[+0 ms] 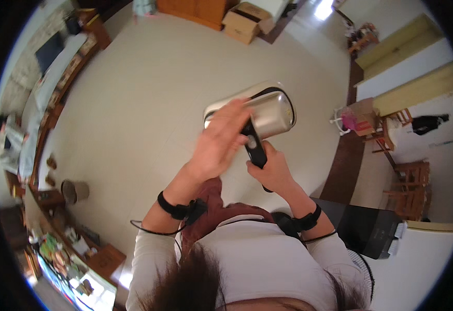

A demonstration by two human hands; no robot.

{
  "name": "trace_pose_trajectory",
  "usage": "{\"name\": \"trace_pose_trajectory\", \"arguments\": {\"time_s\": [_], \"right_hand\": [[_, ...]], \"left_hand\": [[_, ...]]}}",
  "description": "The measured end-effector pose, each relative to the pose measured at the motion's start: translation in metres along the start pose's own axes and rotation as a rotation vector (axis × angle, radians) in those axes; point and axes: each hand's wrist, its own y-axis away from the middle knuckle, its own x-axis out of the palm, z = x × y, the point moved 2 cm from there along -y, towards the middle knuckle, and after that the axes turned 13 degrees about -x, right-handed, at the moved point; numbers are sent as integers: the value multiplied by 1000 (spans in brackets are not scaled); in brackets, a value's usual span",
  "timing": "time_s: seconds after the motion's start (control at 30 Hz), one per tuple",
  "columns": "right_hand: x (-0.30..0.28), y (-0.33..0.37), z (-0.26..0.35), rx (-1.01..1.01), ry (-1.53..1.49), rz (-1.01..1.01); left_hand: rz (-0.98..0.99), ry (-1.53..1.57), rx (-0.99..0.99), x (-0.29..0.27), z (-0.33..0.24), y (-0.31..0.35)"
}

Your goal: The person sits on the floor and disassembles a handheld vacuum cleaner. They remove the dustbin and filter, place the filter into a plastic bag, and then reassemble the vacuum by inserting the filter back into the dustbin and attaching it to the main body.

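In front of me a shiny silver metal vessel with rounded ends, a black seam and a long black handle is held up over the floor; I cannot tell its exact kind. My right hand is closed round the lower part of that handle. Over the vessel's left side lies my left hand, open with its fingers stretched out, a little blurred. It covers part of the body and the top of the handle. Whether its palm presses on the metal cannot be made out.
A glossy black appliance sits on a white surface to my right. Wooden chairs stand along the right wall. A waste bin is on the floor at left, near a cluttered desk. Far off is a cardboard box.
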Motion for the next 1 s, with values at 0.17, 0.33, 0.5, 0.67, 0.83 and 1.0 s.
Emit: {"name": "trace_pose_trajectory", "arguments": {"time_s": [0.17,0.33,0.5,0.67,0.83,1.0], "right_hand": [[-75,-50,-34,32,127,82],[-123,-77,-52,197,-31,1],[-164,-126,-129,270,-121,-250],[-224,-197,-205,354,-415,-461],[-292,-271,-258,382,-564,-556],[-367,-357,-308,364,-668,-611]], "left_hand": [[418,229,177,74,17,-142],[696,330,235,114,52,-215],[782,371,172,161,92,-280],[683,393,152,223,122,-383],[647,574,-4,283,129,-491],[479,650,-105,342,147,-583]]}}
